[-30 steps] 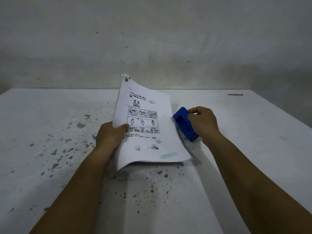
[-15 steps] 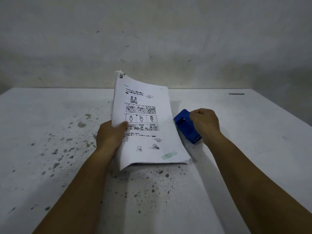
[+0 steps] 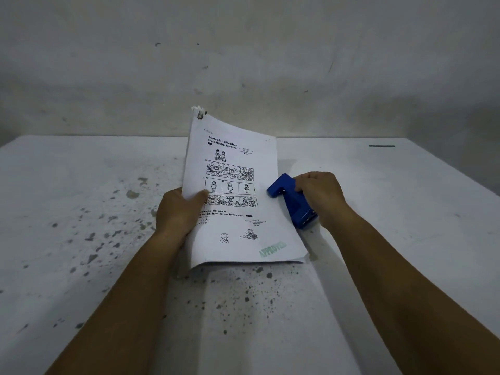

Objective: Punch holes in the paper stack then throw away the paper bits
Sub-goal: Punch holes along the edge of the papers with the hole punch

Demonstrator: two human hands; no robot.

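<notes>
A white paper stack (image 3: 238,190) with printed cartoon panels and a green stamp is tilted up off the table, its near edge resting on the surface. My left hand (image 3: 180,212) grips its left edge, thumb on the top sheet. The stack's far left corner is ragged, with a dark fastener. A blue hole punch (image 3: 293,201) lies against the stack's right edge, its mouth at the paper's edge. My right hand (image 3: 322,197) is closed around the punch from the right.
The white table (image 3: 392,239) is speckled with dark chipped spots, mostly left and front of the stack. A short dark mark (image 3: 381,146) lies at the far right. A stained grey wall (image 3: 243,63) rises right behind the table.
The paper stack has tipped more upright in my left hand. My right hand has shifted the blue punch so that its mouth meets the stack's right edge.
</notes>
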